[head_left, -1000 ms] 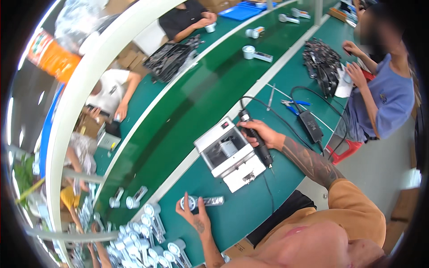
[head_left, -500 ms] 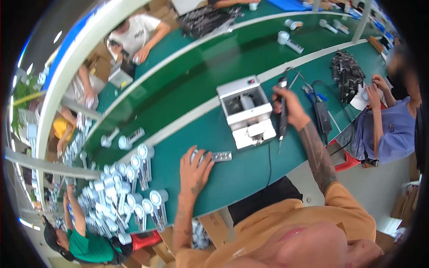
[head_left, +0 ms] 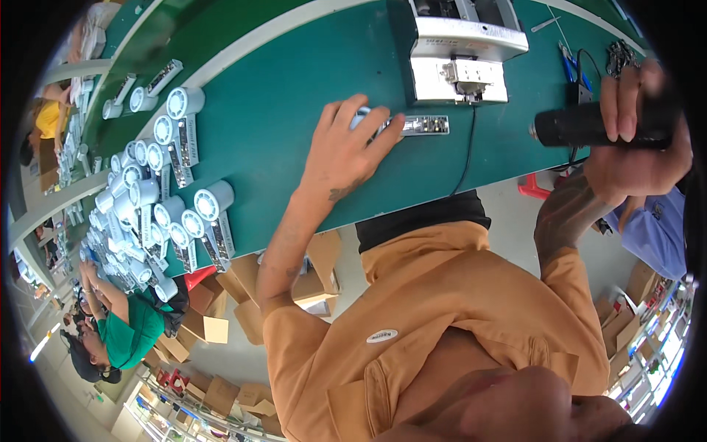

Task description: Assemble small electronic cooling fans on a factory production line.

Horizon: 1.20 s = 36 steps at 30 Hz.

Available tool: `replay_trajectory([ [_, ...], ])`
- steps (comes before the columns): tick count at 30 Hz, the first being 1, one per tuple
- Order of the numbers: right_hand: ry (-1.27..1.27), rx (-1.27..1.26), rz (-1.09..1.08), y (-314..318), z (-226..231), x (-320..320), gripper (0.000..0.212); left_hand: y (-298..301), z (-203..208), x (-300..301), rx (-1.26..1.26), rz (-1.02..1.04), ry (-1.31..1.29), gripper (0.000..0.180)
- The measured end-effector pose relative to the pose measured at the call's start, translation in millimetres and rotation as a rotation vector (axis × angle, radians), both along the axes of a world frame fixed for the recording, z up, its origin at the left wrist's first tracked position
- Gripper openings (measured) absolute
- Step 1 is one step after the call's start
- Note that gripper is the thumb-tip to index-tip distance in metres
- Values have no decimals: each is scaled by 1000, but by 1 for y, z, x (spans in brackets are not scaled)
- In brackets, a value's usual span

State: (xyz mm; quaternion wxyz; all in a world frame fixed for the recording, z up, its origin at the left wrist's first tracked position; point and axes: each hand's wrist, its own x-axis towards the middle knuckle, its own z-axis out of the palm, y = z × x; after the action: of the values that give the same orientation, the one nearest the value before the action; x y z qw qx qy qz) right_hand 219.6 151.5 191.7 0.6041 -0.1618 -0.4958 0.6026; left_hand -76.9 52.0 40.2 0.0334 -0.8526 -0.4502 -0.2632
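My left grip is closed over the head of one fan, fingers bent around it, most of the head hidden. Fan lies flat on the counter, just in front of the machine, handle pointing right with its open, shiny inside up. Probably pinned so it can't slide or roll, handle left free so the inside is reachable. My right grip is wrapped round a black driver, raised, one end toward the left; bit not clear. Full wrap likely for steady control. Fan pile sits left, likely near enough for the left arm, while the middle has room. Cable runs down beyond the handle's end, apart from it. Pliers lie right of the machine, untouched.
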Motion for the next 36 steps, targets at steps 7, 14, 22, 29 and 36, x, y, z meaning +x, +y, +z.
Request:
replay_trajectory([
  [7, -386, 260, -391, -11, 16, -89, 47, -1, -10, 5, 122, -23, -54, 33],
  [14, -572, 352, -616, -9, 10, -111, 45, 2, -13, 5, 164, -21, -45, 32],
  [22, -513, 305, -519, -9, 7, -113, 35, 1, -13, 3, 148, -12, -32, 26],
  [29, -326, 189, -269, -5, -21, -65, 29, 2, -14, 3, 186, -18, -15, 32],
  [36, -335, 212, -341, -5, -34, -64, 25, 0, -15, 14, 172, -28, -37, 33],
])
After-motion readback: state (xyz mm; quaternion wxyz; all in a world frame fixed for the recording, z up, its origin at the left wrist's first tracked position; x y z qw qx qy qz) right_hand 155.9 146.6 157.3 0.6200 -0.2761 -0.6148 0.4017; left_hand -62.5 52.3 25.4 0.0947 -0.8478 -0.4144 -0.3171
